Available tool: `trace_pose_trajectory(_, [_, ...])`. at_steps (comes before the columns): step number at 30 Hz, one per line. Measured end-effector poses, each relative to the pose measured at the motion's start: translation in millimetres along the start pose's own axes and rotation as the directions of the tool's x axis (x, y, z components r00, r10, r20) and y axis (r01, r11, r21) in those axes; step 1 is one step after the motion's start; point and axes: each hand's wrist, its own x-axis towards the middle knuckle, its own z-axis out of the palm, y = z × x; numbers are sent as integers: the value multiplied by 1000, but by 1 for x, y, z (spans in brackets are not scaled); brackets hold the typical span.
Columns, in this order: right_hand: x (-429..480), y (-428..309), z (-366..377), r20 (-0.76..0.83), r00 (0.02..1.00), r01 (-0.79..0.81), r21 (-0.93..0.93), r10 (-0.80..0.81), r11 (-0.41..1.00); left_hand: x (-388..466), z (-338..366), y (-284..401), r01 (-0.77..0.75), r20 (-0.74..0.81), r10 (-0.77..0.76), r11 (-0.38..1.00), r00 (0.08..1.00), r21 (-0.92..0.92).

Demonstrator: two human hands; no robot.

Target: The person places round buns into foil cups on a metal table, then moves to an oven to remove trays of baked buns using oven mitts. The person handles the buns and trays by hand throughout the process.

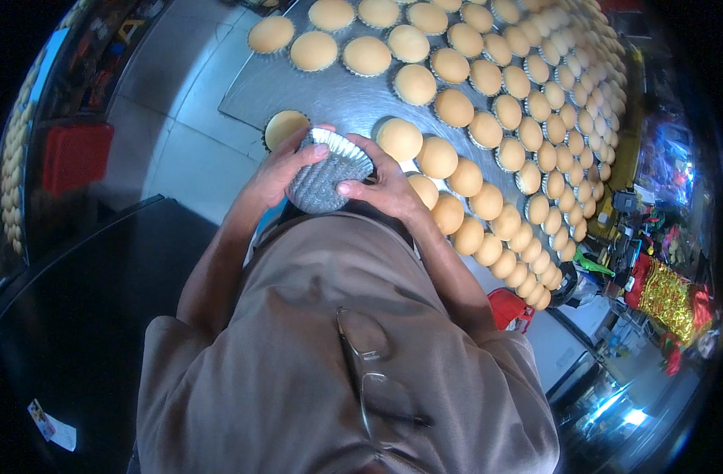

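Observation:
A stack of fluted metal baking moulds (320, 186) is held between both hands, tilted in front of my waist. My left hand (281, 172) grips its left side, thumb across the rim. On the right side, my right hand (388, 183) has its thumb against the stack and its fingers around the far rim. Just beyond my left hand, one round golden cake (285, 127) sits in a fluted mould on the metal table (343, 103). Closely placed golden cakes (400, 139) with no moulds visible around them line the near table edge, right of my right hand.
Many more cakes in fluted moulds (414, 84) cover the table in rows. Left are a red plastic stool (77, 157) and a black surface (89, 296) with a small card (52, 428). Eyeglasses (364, 355) hang on my shirt. Assorted goods (663, 290) crowd the right.

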Motion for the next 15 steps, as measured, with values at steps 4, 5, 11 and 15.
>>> trace_pose_trajectory(4, [2,0,0,19,999,-31,50,30,998,1,-2,0,0,3,0,999,1000,32])
trace_pose_trajectory(5, [3,2,0,18,999,-30,45,29,999,1,-2,0,1,4,-1,999,1000,32])
trace_pose_trajectory(11, [5,8,0,10,1000,-21,29,21,999,4,-13,-3,16,58,-19,998,998,55])
trace_pose_trajectory(15, [6,7,1,7,999,-31,43,31,999,6,-16,-3,29,55,-33,998,998,63])
